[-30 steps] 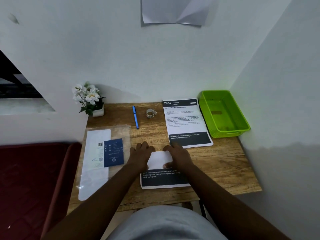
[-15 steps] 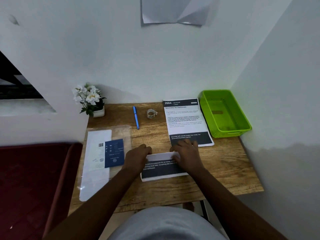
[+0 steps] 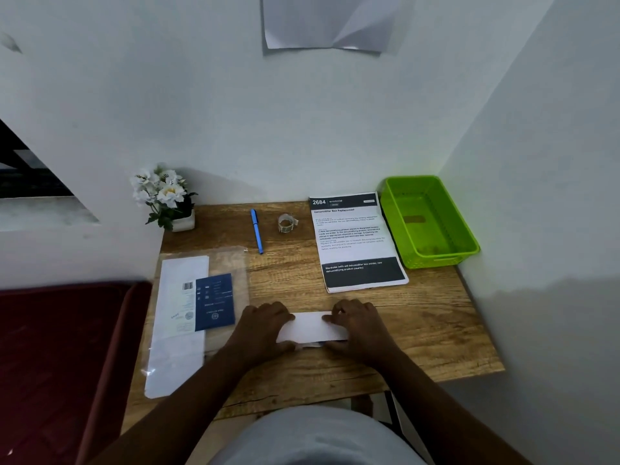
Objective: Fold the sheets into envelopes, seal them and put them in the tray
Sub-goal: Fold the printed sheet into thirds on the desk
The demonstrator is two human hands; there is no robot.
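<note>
Both sets of fingers curl down onto the ends of the sheet (image 3: 310, 327), thumbs tucked at its near edge, so each hand pinches one end. The left hand (image 3: 265, 327) and the right hand (image 3: 359, 325) sit symmetrically, probably to keep the edges aligned while the crease is pressed flat. The sheet lies on the desk (image 3: 436, 323) just in front of the person, folded into a narrow white strip with a sliver of dark print showing underneath at the near edge. It looks like thin, pliable printer paper that takes a sharp crease.

Behind it lies a stack (image 3: 357, 241) of flat printed sheets, likely the supply. Right of that, touching the wall, the tray (image 3: 469, 243) is glossy green perforated plastic, placed within reach for finished envelopes. A small roll of stickers (image 3: 287, 223) and a blue pen (image 3: 257, 231) lie near the back, presumably for sealing. At the left, a clear sleeve (image 3: 235, 263) holds white and blue cards.
</note>
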